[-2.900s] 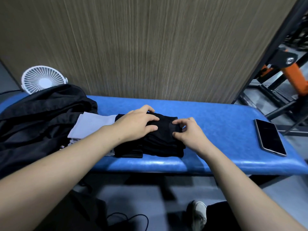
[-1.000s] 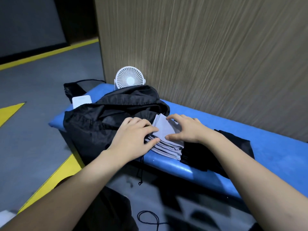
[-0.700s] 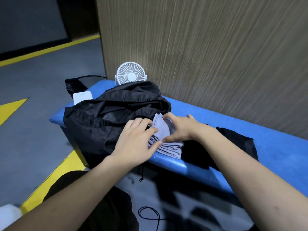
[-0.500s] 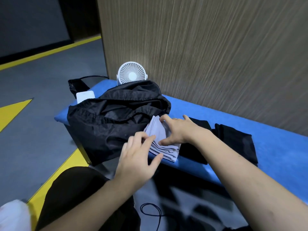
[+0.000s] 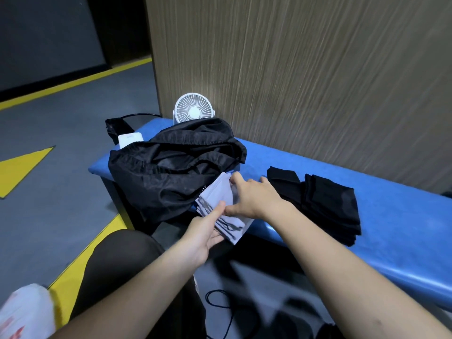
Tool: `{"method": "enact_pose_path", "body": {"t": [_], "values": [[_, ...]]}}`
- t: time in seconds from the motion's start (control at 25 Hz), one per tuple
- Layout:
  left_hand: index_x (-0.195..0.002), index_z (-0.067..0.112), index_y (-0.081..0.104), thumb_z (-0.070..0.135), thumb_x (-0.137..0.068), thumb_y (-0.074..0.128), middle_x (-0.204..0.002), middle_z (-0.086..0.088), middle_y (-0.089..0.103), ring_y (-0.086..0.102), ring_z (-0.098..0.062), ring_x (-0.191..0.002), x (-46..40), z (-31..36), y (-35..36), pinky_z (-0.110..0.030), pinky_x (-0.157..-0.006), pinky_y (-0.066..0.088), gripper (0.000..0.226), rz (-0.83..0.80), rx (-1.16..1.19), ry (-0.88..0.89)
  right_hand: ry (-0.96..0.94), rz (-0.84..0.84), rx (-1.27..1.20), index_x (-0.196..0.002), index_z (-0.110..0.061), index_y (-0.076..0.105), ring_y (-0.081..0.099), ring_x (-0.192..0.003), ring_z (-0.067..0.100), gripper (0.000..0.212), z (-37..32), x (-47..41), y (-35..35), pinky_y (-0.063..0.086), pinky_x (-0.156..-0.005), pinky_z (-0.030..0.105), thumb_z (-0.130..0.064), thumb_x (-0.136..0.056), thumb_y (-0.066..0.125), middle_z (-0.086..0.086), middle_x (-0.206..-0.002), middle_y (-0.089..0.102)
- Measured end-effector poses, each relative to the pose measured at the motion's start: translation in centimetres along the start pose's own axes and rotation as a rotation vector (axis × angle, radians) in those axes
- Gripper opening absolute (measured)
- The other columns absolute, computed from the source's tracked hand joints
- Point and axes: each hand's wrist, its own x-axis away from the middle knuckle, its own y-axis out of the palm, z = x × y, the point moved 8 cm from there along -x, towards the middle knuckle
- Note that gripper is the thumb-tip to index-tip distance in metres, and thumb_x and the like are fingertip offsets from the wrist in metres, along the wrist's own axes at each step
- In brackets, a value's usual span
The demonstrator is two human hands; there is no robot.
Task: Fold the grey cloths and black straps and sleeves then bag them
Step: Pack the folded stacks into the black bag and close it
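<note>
A stack of folded grey cloths (image 5: 221, 199) juts over the front edge of the blue bench (image 5: 403, 223), right beside the open black bag (image 5: 171, 172). My left hand (image 5: 205, 234) holds the stack from below at its near end, thumb up against its side. On top lies my right hand (image 5: 254, 198), fingers over the far edge and thumb at the front. The folded black straps and sleeves (image 5: 322, 201) lie in a pile on the bench to the right, untouched.
A white desk fan (image 5: 193, 110) stands behind the bag against the wood-grain wall. A white box (image 5: 129, 139) sits at the bench's left end. A black cord (image 5: 220, 311) lies on the floor below. A white plastic bag (image 5: 22, 314) shows at the bottom left.
The view turned left from the black pile to the grey stack. My left hand dropped off the top and came under the stack's near end; the stack now overhangs the bench edge.
</note>
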Motion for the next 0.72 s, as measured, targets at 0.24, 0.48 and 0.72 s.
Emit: {"method": "enact_pose_path", "body": {"t": [0.24, 0.48, 0.72], "values": [[-0.124, 0.022, 0.064, 0.035, -0.096, 0.064, -0.107, -0.003, 0.077, 0.073, -0.022, -0.1, 1.9, 1.2, 0.6, -0.047, -0.094, 0.057, 0.031, -0.043, 0.016, 0.106, 0.007, -0.008, -0.222, -0.136, -0.02, 0.036, 0.055, -0.121, 0.028, 0.067, -0.3, 2.7, -1.6, 0.033, -0.108, 0.041, -0.06, -0.087, 0.06, 0.007, -0.128, 0.064], [-0.124, 0.024, 0.063, 0.022, -0.097, 0.062, -0.111, 0.002, 0.076, 0.073, -0.018, -0.102, 6.8, 6.3, 1.8, -0.047, -0.092, 0.058, 0.026, -0.135, -0.003, 0.309, 0.048, 0.069, -0.945, -0.129, -0.038, 0.044, 0.066, -0.101, 0.015, 0.052, 1.2, 6.1, -5.6, 0.052, -0.078, 0.025, -0.043, -0.087, 0.073, -0.003, -0.114, 0.066], [-0.125, 0.02, 0.061, 0.021, -0.094, 0.064, -0.115, 0.001, 0.074, 0.072, -0.012, -0.099, 7.5, 14.7, 0.4, -0.027, -0.073, 0.058, 0.031, -0.208, -0.211, 0.454, -0.031, -0.04, -1.572, -0.135, -0.021, 0.056, 0.069, -0.114, 0.025, 0.051, -0.3, 3.7, -6.7, 0.056, -0.093, 0.044, -0.032, -0.088, 0.073, 0.004, -0.127, 0.07]]}}
